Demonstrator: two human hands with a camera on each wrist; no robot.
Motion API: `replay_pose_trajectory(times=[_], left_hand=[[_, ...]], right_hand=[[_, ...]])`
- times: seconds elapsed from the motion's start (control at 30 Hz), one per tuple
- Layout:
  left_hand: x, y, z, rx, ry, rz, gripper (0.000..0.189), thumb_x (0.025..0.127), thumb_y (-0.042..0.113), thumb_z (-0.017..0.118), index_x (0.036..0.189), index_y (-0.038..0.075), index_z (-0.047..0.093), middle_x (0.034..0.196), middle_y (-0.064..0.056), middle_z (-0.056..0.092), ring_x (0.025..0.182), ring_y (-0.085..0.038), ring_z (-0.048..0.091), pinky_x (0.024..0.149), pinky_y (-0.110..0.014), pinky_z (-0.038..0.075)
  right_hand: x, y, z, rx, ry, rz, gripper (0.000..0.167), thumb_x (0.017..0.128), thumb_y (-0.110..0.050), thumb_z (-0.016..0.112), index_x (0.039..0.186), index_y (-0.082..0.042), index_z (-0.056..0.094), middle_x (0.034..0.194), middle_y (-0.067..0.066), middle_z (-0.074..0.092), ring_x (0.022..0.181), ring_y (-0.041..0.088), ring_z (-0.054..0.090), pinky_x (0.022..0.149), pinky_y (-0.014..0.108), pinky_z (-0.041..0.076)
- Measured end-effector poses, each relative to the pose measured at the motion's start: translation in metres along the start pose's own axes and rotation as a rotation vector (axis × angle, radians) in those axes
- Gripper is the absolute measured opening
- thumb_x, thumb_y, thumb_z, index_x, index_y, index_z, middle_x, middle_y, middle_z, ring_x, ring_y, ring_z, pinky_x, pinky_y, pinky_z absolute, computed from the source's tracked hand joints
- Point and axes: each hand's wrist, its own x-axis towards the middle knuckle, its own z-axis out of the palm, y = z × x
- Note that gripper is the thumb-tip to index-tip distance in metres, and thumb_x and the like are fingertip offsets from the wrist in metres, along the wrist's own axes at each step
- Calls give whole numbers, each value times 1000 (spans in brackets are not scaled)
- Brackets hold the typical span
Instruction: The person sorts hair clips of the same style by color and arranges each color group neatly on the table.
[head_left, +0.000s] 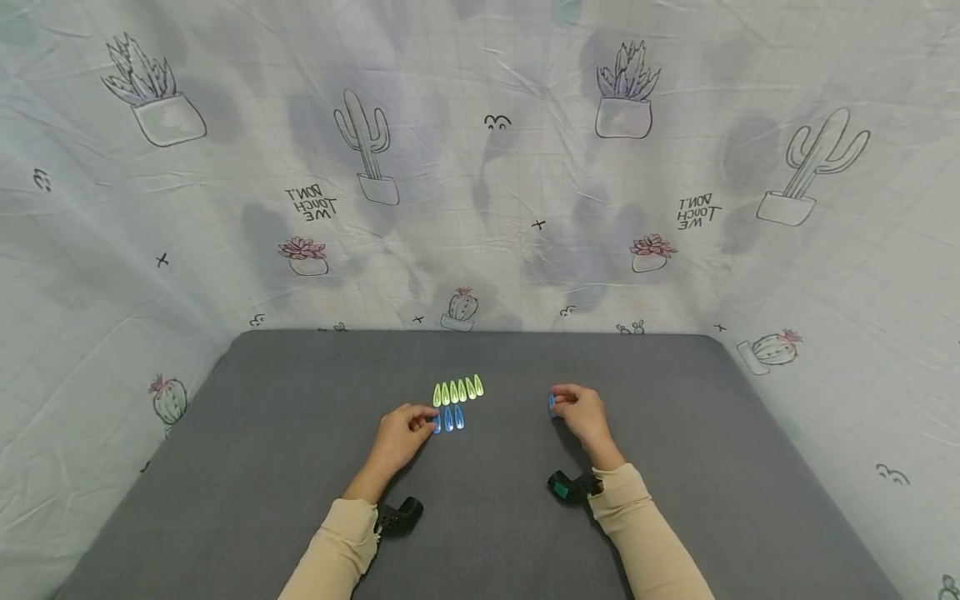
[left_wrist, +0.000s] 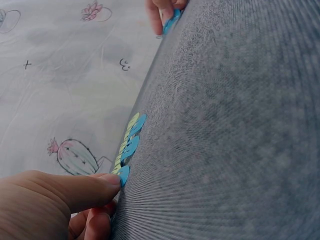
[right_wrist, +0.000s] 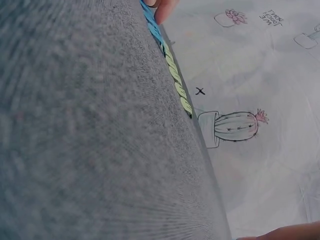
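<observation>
My left hand pinches the leftmost blue snap hair clip between thumb and fingertips, at the end of a short row. Two more blue hair clips lie side by side just right of it. Behind them runs a row of several yellow-green hair clips, standing parallel. Farther right, the right hand pinches another blue hair clip, partly covered by its fingers. That clip also shows at the top of the left wrist view. Only a sliver of the right hand enters the right wrist view.
A dark grey table carries the clips. Behind and beside it hangs a pale cloth printed with cacti and mirrored lettering. Each wrist wears a black camera mount, one by the left sleeve, one by the right sleeve.
</observation>
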Motion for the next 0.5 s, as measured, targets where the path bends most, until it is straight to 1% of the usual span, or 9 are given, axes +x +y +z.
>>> replay_pose_trajectory(times=[0.1,0.27,0.33,0.5], left_hand=[[0,0,-1,-1,1,1,12,79,5,74,91,6,74,71,0,55,64,-9,47,58,-22,39],[-1,1,-2,-4,2,6,12,79,5,74,91,6,74,70,0,54,63,-8,47,58,-22,39],[-1,0,-2,-5,3,8,12,79,5,74,91,6,74,70,0,54,63,-8,47,58,-22,39],[-1,0,-2,-8,6,8,12,79,5,74,90,6,74,70,0,55,63,-8,48,58,-22,39]], right_hand=[[0,-1,0,81,-18,27,31,82,3,63,114,2,66,96,16,66,80,13,58,65,22,46],[0,-2,0,209,-37,44,32,84,7,61,116,5,64,97,18,64,82,12,57,69,21,49],[-1,-3,0,242,-48,51,32,84,7,61,116,5,64,96,16,63,80,11,57,70,22,50],[-1,-4,2,281,-87,56,33,85,5,62,118,5,63,92,11,62,78,10,58,74,25,51]])
